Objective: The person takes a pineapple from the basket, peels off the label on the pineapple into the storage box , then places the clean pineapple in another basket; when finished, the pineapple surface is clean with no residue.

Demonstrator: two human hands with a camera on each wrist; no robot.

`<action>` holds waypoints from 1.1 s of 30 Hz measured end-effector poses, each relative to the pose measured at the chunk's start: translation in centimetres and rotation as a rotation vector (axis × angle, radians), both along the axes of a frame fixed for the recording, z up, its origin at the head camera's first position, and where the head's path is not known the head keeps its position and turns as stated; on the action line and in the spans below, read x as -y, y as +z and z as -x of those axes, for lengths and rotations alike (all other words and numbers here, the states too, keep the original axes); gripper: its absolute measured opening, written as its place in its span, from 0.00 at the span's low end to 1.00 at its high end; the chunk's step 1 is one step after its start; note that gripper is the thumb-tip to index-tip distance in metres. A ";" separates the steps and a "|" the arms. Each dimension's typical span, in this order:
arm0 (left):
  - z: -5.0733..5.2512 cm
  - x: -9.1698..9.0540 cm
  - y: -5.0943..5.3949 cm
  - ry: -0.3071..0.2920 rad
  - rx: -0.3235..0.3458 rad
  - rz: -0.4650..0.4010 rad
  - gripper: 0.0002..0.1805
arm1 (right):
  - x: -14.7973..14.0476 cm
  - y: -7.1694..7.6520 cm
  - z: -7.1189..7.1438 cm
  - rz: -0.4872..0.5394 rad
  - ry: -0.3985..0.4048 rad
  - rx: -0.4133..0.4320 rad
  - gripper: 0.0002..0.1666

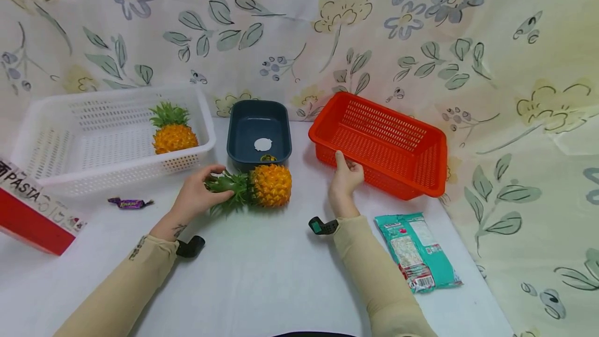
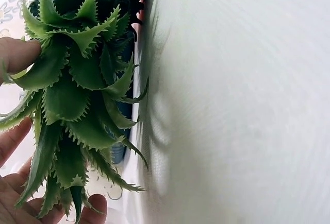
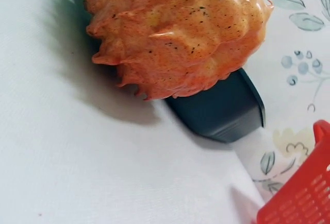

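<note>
My left hand (image 1: 198, 191) has its thumb and fingers around the green leafy crown of a pineapple (image 1: 272, 186), which lies sideways with its orange body to the right. In the left wrist view the pineapple's serrated leaves (image 2: 72, 100) fill the hand, with thumb and fingertips behind and beside them. The pineapple's knobbly body (image 3: 180, 33) casts a shadow on the cloth in the right wrist view. My right hand (image 1: 345, 178) is at the near side of the red basket (image 1: 379, 144), thumb raised by its rim, fingers loosely bent, holding nothing visible.
A dark blue tub (image 1: 259, 118) stands behind the pineapple. A white basket (image 1: 117, 170) at left holds another pineapple (image 1: 174, 137). A purple-wrapped candy (image 1: 131, 203), a red pasta box (image 1: 37, 212) and a teal packet (image 1: 418, 251) lie around.
</note>
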State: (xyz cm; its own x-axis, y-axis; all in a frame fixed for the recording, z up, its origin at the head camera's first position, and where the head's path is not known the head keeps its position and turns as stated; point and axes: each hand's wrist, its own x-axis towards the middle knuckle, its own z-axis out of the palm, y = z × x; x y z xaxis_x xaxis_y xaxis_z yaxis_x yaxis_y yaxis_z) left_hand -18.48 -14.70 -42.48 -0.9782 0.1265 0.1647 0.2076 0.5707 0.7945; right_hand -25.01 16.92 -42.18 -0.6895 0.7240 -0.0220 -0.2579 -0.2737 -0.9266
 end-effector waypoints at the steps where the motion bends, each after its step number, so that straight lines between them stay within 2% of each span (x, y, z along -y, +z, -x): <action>1: 0.0 0.0 0.0 -0.001 -0.001 0.008 0.35 | 0.0 0.0 0.1 0.004 -0.010 -0.002 0.16; 5: -0.1 0.0 0.4 -0.012 -0.004 0.041 0.37 | 0.0 0.2 0.2 0.024 -0.022 0.010 0.15; 9: -0.4 -0.2 1.5 -0.012 0.030 0.115 0.40 | 0.1 0.4 0.3 0.043 -0.013 0.017 0.14; 12: -0.7 -0.7 3.0 -0.001 0.034 0.191 0.42 | 0.2 0.4 0.4 0.046 -0.009 0.023 0.14; 16: -0.8 -2.1 5.4 -0.007 -0.036 0.297 0.40 | 0.1 0.3 0.5 0.043 -0.009 0.019 0.12; 19: -0.6 -3.7 7.1 -0.044 -0.072 0.401 0.39 | 0.0 0.2 0.6 0.054 -0.006 0.008 0.11; 21: -0.4 -4.9 8.1 -0.083 -0.054 0.462 0.40 | 0.0 0.2 0.6 0.061 -0.002 0.003 0.11; 24: 0.0 -6.8 9.2 -0.146 0.014 0.543 0.44 | 0.0 0.3 0.6 0.065 0.005 0.004 0.12; 28: 0.7 -9.2 9.8 -0.194 0.085 0.610 0.46 | -0.1 0.2 0.5 0.063 0.006 0.004 0.14; 33: 1.5 -11.5 8.9 -0.166 0.147 0.657 0.47 | 0.1 0.4 0.4 0.057 0.011 0.007 0.12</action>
